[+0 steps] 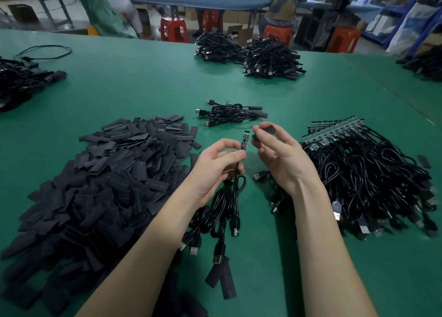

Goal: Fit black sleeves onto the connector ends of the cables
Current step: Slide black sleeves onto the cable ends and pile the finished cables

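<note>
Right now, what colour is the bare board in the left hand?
Green board, left hand; head view.

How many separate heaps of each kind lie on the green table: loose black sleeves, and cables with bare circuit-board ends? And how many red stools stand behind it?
Heaps of loose black sleeves: 1
Heaps of cables with bare circuit-board ends: 1
Red stools: 4, one partly hidden
Total: 6

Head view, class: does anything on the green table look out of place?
One black sleeve lies alone right of the unsleeved cable pile, far across the table from the sleeve heap. Otherwise nothing stands out.
</note>
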The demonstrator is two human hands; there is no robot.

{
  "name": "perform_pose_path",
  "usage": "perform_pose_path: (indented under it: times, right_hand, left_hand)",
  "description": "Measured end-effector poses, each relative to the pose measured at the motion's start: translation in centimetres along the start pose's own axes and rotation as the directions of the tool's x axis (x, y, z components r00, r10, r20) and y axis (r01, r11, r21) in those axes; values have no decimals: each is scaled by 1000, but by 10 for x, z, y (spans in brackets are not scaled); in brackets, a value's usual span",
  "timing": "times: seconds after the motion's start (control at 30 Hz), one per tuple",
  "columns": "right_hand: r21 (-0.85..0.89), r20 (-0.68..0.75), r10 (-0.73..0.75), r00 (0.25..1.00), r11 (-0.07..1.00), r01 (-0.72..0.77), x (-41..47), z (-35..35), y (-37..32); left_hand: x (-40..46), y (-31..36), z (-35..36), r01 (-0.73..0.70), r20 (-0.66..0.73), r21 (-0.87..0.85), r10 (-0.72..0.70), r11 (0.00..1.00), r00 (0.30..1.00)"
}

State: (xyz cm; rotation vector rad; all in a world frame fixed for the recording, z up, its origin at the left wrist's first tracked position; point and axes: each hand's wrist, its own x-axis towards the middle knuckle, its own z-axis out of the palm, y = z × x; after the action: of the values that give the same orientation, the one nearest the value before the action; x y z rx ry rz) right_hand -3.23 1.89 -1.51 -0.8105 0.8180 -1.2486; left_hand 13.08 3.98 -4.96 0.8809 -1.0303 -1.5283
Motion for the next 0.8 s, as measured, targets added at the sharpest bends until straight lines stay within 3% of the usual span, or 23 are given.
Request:
perform_pose_path:
  times: [0.23,0.37,0.47,0.63,0.8]
  right_hand:
    - [-28,-32,23,999,999,-24,2,-1,-1]
    - [-269,-22,131,991,954,-132,3,-1,-5]
    - [-358,-30,57,998,932,-64,2,5,-2]
    - [-123,-2,-43,999,992,42,3,20,4]
    - [11,-70,-20,997,1000,21,4,29,16]
  left_hand:
    - [-2,0,-2,13,46,14,-14,1000,999]
    - [0,-2,-2,13,26,-14,-12,1000,1000]
    - [2,-4,-2,12,-6,-9,-12,1000,1000]
    - [2,-6,-1,6,-29,-6,-7,1000,1000]
    - [0,-6,0,-23,11,62,23,998,1000]
